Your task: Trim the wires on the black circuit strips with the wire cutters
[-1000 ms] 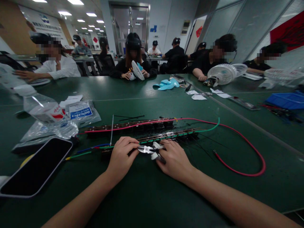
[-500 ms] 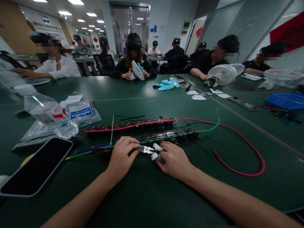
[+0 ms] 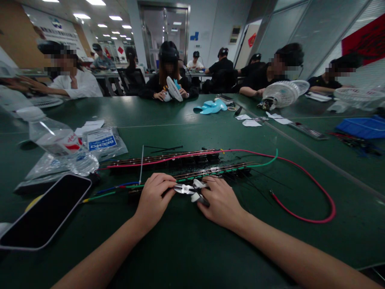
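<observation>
and here the right hand (image 3: 221, 198) curls round the pale grips of the cutters (image 3: 184, 189), handles splayed, perhaps so a light squeeze is enough. the metal nose points across to the left hand (image 3: 155, 196), whose thumb and fingers bend in towards one another right by the tip, seemingly to steady the spot. whether they pinch anything thin, i cannot tell; the fingers hide it.

just beyond both hands lies the near strip (image 3: 234, 170), long, dark and blocky, with thin coppery lines along its top, and the smooth green wire (image 3: 270, 161) runs along it, curling up at the far right end. this strip lies close in, probably for easy reach. behind it sits the far strip (image 3: 198, 156), roughly parallel, the glossy red cable (image 3: 332, 204) following its length and then sweeping into a wide, rubbery-looking loop on the right.

a slim, whitish tie (image 3: 141, 164) stands nearly upright beside the left hand, stiff like plastic. over on the left, the flat, glassy phone (image 3: 48, 212) and the clear, ribbed bottle (image 3: 57, 140) sit off to the side, maybe to leave elbow room on the dark green table (image 3: 180, 249).
</observation>
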The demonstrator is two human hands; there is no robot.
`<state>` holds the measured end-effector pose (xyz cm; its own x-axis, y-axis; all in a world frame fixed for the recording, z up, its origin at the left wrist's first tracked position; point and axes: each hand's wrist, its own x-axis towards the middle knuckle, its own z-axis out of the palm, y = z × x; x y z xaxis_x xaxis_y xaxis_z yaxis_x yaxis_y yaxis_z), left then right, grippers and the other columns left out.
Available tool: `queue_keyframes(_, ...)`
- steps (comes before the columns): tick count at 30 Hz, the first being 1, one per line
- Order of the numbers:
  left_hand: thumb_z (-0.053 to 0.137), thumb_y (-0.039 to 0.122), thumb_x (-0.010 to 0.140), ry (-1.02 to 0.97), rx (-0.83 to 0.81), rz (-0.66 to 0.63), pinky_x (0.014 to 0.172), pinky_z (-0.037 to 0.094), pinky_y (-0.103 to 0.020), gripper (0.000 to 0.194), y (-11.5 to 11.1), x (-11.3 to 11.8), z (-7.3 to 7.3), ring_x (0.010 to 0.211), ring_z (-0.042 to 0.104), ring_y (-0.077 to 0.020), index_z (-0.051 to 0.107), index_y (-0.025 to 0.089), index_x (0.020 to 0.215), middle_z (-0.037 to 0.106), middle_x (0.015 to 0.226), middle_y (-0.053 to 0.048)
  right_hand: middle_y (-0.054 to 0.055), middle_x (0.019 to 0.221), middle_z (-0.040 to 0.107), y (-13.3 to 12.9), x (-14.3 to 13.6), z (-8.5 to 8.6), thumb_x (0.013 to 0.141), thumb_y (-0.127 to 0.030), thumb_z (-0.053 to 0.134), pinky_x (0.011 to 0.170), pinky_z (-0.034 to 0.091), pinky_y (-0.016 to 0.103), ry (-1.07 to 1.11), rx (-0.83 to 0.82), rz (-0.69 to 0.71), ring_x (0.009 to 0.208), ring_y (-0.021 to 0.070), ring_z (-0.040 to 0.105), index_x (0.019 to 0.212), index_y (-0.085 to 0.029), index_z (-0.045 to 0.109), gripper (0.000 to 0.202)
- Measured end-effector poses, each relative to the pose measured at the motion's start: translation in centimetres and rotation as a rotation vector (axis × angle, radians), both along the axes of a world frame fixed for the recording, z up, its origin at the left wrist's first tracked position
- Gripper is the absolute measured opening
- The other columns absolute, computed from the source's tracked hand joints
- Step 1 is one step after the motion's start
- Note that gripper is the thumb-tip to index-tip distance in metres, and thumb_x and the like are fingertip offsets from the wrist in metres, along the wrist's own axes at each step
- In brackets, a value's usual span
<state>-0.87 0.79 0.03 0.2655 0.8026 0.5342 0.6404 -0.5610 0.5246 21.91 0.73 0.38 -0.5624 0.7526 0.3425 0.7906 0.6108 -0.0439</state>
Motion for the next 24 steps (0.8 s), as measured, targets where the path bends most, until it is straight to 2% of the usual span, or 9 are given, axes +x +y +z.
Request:
queue_keyframes(6,0.059,0.015,0.084,-0.011,-0.005,0.012,0.082,0.046,-0.042,0.01,-0.06,0.08,0.02,0.093,0.058,-0.0232,0.067,0.021,0.087,0.068,0.095,-0.005,0.015,0.108,0.058,-0.05,-0.26,0.32,0.076,-0.03,0.063,0.088,0.043,0.043,-0.018,-0.007,-0.016,0.101,0.0278,0.051,0.08,-0.014,0.067,0.017)
queue_keyframes(12,0.059,0.015,0.085,-0.008,-0.02,0.016,0.083,0.046,-0.042,0.011,-0.11,0.16,0.2,0.094,0.057,-0.0233,0.068,0.021,0.087,0.068,0.095,-0.005,0.014,0.104,0.06,0.15,-0.08,-0.34,0.076,-0.031,0.064,0.087,0.044,0.041,-0.024,0.016,0.003,0.098,0.0268,0.053,0.08,-0.013,0.068,0.018)
queue_keyframes(17,0.06,0.015,0.084,0.015,-0.025,0.001,0.083,0.046,-0.042,0.01,-0.03,0.06,0.26,0.095,0.057,-0.0233,0.068,0.021,0.087,0.068,0.096,-0.005,0.014,0.096,0.062,0.13,-0.01,-0.59,0.078,-0.033,0.063,0.08,0.047,0.038,-0.025,0.014,0.001,0.089,0.0246,0.056,0.073,-0.014,0.069,0.02)
queue_keyframes(24,0.059,0.014,0.084,0.026,-0.022,-0.002,0.083,0.045,-0.042,0.011,0.09,-0.04,0.07,0.095,0.057,-0.0227,0.067,0.02,0.087,0.067,0.096,-0.004,0.011,0.088,0.061,-0.13,-0.21,-0.06,0.078,-0.031,0.061,0.072,0.046,0.034,-0.037,-0.018,-0.002,0.081,0.0217,0.056,0.069,-0.014,0.068,0.02)
